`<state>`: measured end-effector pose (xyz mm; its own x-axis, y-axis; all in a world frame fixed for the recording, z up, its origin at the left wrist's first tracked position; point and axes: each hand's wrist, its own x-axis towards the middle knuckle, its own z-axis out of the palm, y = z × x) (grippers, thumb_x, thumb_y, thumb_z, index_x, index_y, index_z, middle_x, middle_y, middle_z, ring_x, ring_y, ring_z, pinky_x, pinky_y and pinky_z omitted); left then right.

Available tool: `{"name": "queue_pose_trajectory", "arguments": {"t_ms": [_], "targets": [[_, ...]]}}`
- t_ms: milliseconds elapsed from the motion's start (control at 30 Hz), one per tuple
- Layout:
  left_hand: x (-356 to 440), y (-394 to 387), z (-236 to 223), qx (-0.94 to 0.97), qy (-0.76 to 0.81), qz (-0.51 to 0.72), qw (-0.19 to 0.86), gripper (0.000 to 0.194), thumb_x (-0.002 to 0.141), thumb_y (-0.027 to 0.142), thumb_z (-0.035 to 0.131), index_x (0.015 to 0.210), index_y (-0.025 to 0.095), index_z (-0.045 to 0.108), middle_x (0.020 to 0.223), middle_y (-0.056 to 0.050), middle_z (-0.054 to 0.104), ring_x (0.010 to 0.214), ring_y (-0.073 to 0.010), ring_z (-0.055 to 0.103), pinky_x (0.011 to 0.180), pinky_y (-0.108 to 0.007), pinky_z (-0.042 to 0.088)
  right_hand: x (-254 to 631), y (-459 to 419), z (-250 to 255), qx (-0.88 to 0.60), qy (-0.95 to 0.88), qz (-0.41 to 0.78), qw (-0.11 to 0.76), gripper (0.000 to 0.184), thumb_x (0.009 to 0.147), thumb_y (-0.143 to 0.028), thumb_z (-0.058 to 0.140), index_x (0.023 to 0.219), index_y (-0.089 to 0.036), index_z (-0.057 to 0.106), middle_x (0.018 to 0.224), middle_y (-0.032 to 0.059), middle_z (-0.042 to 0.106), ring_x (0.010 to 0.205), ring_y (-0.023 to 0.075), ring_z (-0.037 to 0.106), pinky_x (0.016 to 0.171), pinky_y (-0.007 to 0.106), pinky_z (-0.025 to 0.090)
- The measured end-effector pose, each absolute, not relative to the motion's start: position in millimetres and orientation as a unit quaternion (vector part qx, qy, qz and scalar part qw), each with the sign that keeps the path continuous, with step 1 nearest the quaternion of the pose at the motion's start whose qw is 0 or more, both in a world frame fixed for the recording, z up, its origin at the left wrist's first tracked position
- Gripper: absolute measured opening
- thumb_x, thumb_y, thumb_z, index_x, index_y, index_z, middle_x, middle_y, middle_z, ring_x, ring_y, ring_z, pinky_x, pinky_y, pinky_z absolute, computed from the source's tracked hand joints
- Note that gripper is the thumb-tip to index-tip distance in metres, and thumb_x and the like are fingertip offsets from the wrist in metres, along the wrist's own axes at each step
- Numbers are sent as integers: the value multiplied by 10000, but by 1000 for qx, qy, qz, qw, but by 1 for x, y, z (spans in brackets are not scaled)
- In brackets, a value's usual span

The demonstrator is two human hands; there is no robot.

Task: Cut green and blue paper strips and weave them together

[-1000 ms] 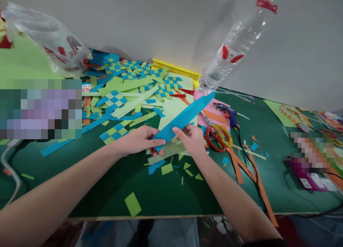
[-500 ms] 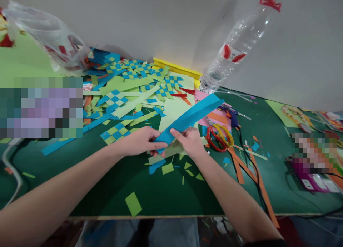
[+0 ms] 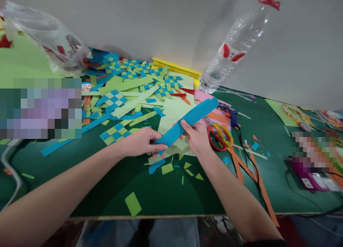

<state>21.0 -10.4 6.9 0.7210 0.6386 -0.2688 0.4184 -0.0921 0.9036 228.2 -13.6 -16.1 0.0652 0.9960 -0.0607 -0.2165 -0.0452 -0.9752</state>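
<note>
A long blue paper strip (image 3: 197,112) is held up above the table, slanting from near left to far right. My left hand (image 3: 146,141) pinches its near end between thumb and fingers. Further along, my right hand (image 3: 197,136) grips the strip with the thumb on top; its other fingers are partly hidden beneath. Below the strip lies a pale green paper sheet (image 3: 171,106). Woven blue-and-green checkered paper pieces (image 3: 116,132) lie to the left of my hands. Scissors with red and yellow handles (image 3: 221,136) rest just right of my right hand.
Loose paper strips (image 3: 125,84) pile up at the back left. A clear plastic bottle (image 3: 230,50) leans at the wall beside a yellow strip (image 3: 177,67). A dark blue glue gun (image 3: 232,116) with a black cord lies right. Green scraps (image 3: 133,204) dot the green table (image 3: 102,193).
My right hand has slid up and to the right along the blue strip, which now looks flatter and narrower. My left hand keeps its hold on the near end.
</note>
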Motion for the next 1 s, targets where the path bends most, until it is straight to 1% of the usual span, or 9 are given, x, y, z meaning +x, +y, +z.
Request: {"name": "queue_pose_trajectory", "arguments": {"t_ms": [167,300,400,467,533,633,733,867,1000], "targets": [[21,-10,6,740,364,95,558,335,848,498,599,776,201,737,645,-14,691,535,-122,608,491,-190,450,228,-13,-17,-471,-380,558,568,304,589,-431,837,723,-190,708,766,35,762,747,208,721,725,351,606],[18,-9,8,745,356,80,558,321,851,487,606,790,208,752,606,-8,680,518,-108,588,495,-178,445,234,-10,-12,-451,-388,603,531,384,610,-533,800,720,-185,683,733,55,752,760,236,728,689,360,607],[15,-8,10,753,347,75,554,311,853,478,609,786,214,760,592,-4,676,515,-105,588,497,-173,448,241,-6,-12,-446,-400,598,533,404,655,-576,759,738,-192,668,716,54,743,783,245,731,673,359,608],[15,-8,12,754,339,75,558,311,855,474,607,779,214,762,596,-5,677,517,-105,591,503,-174,455,245,-2,-13,-438,-407,587,545,379,679,-564,753,753,-205,657,717,45,741,813,248,731,671,356,610],[14,-9,13,753,334,64,563,311,857,468,605,777,211,762,600,-6,679,520,-107,596,503,-175,455,248,0,-12,-435,-401,575,565,375,671,-564,762,747,-215,647,713,33,738,825,250,732,669,357,613],[14,-9,15,753,335,44,565,302,857,457,605,785,209,761,615,-7,686,540,-109,609,513,-173,455,249,3,-10,-435,-370,558,602,391,595,-550,816,703,-220,636,671,4,725,815,248,734,675,348,614],[14,-9,15,754,333,35,566,298,861,450,603,793,208,761,603,-3,677,533,-101,597,514,-168,446,249,4,-8,-429,-340,553,628,379,530,-484,866,681,-219,641,646,-17,715,806,239,735,694,339,609],[14,-8,15,757,332,41,561,283,858,438,610,784,209,759,578,4,661,510,-93,567,493,-163,420,247,3,-9,-419,-324,545,649,338,534,-414,875,703,-224,652,666,-31,718,789,223,733,704,343,606],[13,-6,14,763,329,34,556,299,866,452,597,785,218,764,577,4,662,495,-83,544,473,-152,395,247,3,-10,-419,-321,548,649,326,544,-408,869,717,-232,656,681,-30,724,787,221,730,704,353,609]]}}
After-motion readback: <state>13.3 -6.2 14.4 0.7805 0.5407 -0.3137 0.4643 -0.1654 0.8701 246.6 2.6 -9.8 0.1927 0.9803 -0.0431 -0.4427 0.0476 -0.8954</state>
